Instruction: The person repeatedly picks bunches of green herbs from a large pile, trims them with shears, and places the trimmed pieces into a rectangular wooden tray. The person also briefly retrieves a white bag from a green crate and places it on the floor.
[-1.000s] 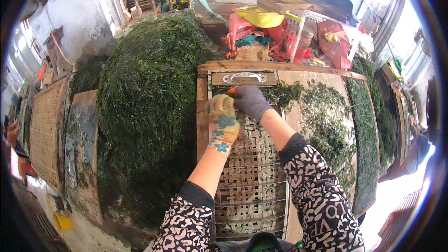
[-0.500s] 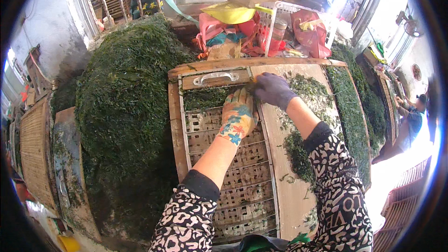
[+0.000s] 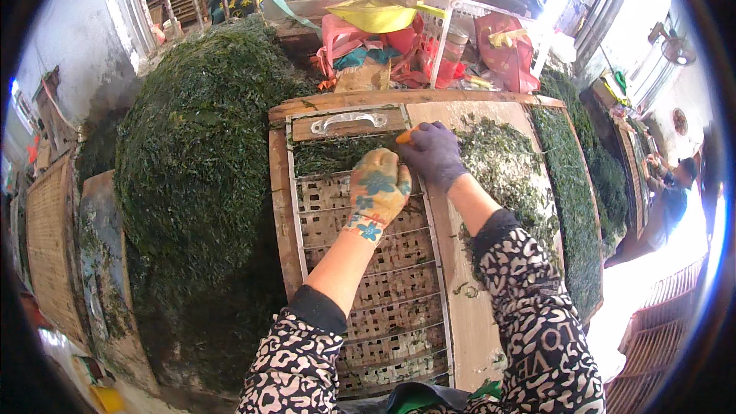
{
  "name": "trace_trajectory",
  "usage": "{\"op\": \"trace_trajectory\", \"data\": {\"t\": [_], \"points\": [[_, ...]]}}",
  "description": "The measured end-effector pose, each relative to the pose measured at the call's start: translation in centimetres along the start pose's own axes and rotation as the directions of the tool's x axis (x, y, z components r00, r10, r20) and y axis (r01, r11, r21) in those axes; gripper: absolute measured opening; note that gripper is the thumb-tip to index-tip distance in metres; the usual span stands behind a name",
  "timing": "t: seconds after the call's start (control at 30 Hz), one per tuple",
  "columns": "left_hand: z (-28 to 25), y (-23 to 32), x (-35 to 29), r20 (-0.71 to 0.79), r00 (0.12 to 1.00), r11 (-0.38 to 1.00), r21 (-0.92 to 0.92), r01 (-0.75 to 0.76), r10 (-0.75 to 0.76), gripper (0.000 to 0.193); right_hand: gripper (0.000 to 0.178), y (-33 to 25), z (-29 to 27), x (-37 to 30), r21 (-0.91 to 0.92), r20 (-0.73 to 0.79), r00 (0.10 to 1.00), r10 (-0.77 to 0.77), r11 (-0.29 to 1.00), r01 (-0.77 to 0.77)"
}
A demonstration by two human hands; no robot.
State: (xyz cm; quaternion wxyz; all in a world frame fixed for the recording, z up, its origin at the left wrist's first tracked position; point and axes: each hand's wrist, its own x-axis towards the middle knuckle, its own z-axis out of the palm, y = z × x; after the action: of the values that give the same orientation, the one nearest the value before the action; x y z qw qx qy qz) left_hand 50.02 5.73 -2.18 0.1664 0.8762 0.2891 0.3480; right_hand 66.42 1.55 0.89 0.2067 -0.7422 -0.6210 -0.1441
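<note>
My left hand [image 3: 379, 190], in a pale glove with blue flowers, is closed with its fingers curled under at the edge of a strip of dark green shredded seaweed-like strands [image 3: 330, 155]. What it holds, if anything, is hidden. My right hand [image 3: 435, 155], in a dark purple glove, is closed round a small orange piece [image 3: 406, 136] at the frame's right rail. Beneath both hands lies a long slatted frame [image 3: 438, 284] crossed by thin bars, over a woven mat [image 3: 383, 291]. A wooden block with a metal handle [image 3: 349, 121] spans its far end.
A big heap of green strands [image 3: 203, 146] rises on the left. Right of the frame is a wooden board [image 3: 483, 330] scattered with strands, then a filled green strip [image 3: 571, 184]. A white basket [image 3: 452, 38] and bags [image 3: 506, 54] stand behind. A person [image 3: 667, 192] works at far right.
My left hand has gone from lying with outstretched fingers to a curled, closed shape. My right hand has shifted slightly left, and the orange piece shows more plainly.
</note>
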Motion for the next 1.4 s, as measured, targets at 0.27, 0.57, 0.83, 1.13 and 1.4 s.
{"op": "trace_trajectory", "data": {"t": [0.27,0.57,0.83,1.13,1.4], "points": [[-0.4,-0.6,-0.4,0.203,0.976,0.968,0.220,-0.125,0.080,0.062,0.028,-2.1,-5.6,-0.5,0.234,0.305,0.905,0.297,0.898,-0.373],[-0.8,-1.0,-0.6,0.130,0.985,0.982,-0.139,0.128,-0.110,0.065,0.022,-3.7,-2.4,1.0,0.220,0.134,0.989,0.059,0.972,-0.088],[-2.8,-2.7,-1.5,0.152,0.988,0.957,0.286,-0.041,-0.003,0.069,0.038,-4.0,-4.8,0.5,0.282,0.230,0.973,0.019,0.956,-0.085],[-2.1,-3.5,-1.8,-0.428,0.904,0.992,0.114,0.049,0.005,0.058,0.016,-6.8,0.7,1.0,0.166,0.223,0.959,-0.174,0.976,0.139],[-4.4,-4.3,-2.1,0.077,0.956,0.845,0.491,0.210,-0.283,0.087,0.040,-7.5,-0.1,-0.3,0.071,0.062,0.993,-0.101,0.993,0.096]]}}
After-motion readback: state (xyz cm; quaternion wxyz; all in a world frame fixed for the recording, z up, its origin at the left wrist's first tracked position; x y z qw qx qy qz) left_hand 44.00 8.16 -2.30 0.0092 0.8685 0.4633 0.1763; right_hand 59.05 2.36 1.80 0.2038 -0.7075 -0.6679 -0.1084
